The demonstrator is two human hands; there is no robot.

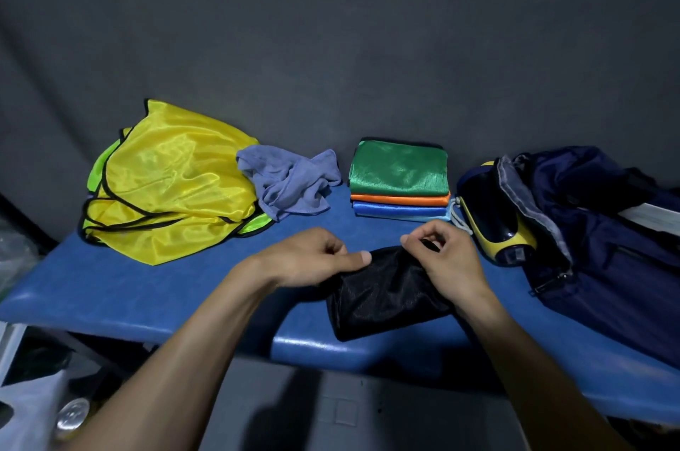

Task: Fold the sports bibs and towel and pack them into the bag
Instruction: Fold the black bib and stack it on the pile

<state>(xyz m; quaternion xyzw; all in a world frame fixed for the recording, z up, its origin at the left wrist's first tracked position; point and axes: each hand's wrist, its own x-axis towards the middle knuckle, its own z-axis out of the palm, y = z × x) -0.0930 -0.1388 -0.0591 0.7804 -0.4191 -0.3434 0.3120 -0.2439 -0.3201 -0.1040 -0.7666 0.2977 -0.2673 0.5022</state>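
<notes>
Head view of the blue table (110, 288), seen from above and behind my forearms; my left hand (312, 259) pinches the far left edge of a black mesh bib (382, 296), thumb extended along the fabric and fingers curled under; my right hand (441, 255) grips the far right edge of the same bib, fingers curled round a bunched fold. The black mesh bib lies partly folded at the near middle of the table, its near end reaching the table's front edge.

Far left: a loose heap of yellow bibs (173, 185) with black piping, a lime-green layer showing beneath at the left and right margins; just right of it, touching the heap, a crumpled grey-blue towel (290, 182), unfolded.

Far middle: a neat stack of folded bibs (399, 182), green on top, then orange, blue and pale blue below.

Right: an open navy bag (603, 229) lying on the table, grey lining visible at its mouth; a dark blue and yellow object (493, 226) sits at the opening, between the stack and the bag, with a white cord (460, 218) beside it; what that object is I cannot tell.
</notes>
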